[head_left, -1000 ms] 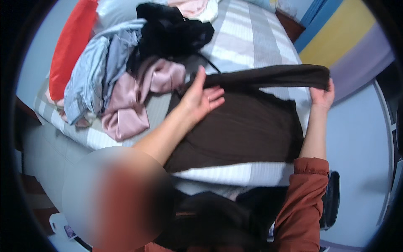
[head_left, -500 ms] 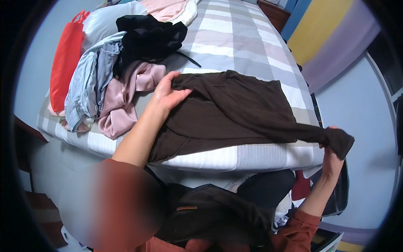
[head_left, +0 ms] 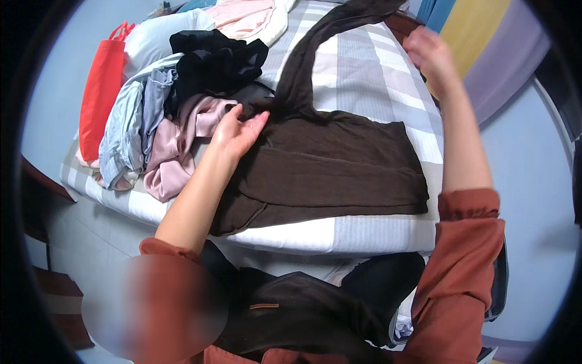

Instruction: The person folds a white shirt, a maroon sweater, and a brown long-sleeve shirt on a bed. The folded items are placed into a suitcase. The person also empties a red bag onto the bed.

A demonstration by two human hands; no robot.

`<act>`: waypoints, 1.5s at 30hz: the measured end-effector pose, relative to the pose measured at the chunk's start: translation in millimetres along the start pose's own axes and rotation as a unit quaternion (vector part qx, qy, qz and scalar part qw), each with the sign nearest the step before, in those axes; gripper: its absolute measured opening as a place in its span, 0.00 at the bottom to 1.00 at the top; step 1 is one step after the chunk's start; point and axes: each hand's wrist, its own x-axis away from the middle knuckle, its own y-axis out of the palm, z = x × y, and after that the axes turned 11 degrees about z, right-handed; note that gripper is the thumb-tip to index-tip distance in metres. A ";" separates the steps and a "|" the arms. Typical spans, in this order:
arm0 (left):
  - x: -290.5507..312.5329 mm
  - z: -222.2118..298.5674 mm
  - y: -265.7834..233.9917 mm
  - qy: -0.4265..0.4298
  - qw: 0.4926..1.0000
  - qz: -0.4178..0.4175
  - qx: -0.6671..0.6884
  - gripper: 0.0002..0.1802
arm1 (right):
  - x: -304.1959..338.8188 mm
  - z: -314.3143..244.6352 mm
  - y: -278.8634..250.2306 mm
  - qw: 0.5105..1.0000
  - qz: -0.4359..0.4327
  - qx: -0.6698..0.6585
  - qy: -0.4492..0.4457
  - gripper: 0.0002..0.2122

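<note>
A dark brown long-sleeved top (head_left: 339,164) lies on the bed, its body folded into a rough rectangle. One sleeve (head_left: 298,73) stretches away across the bed, its end raised near the top edge of the view. My left hand (head_left: 235,134) is at the top's upper left corner, fingers apart and palm partly up, touching the cloth's edge. Beyond the garment on the right, my right hand (head_left: 431,60) is lifted near the sleeve's end, blurred by motion. Its fingers look loosely apart, with a gap between them and the sleeve.
On the bed's left lie a black garment (head_left: 215,64), pink satin cloth (head_left: 176,155), light blue clothes (head_left: 124,136), a red bag (head_left: 102,97) and a white plastic bundle (head_left: 160,42). The checked bedsheet (head_left: 357,73) reaches the front edge. Yellow and purple curtains (head_left: 485,54) hang at right.
My right hand has swung from the near right to the far right and let go of the sleeve. The sleeve has flipped from across the body to the far side. My left hand has opened.
</note>
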 end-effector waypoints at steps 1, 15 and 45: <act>7.2 -8.8 -2.5 0.036 0.996 -0.007 -0.084 0.20 | 25.3 17.9 -3.1 0.972 -0.041 0.229 0.009 0.18; -66.8 -1.5 51.7 0.383 0.339 0.056 -0.857 0.47 | 120.0 109.3 -54.0 0.936 -0.035 0.248 0.248 0.09; 51.6 34.8 -26.2 0.289 0.470 -0.146 -0.821 0.27 | 194.0 42.9 -71.8 0.868 -0.083 0.469 0.136 0.13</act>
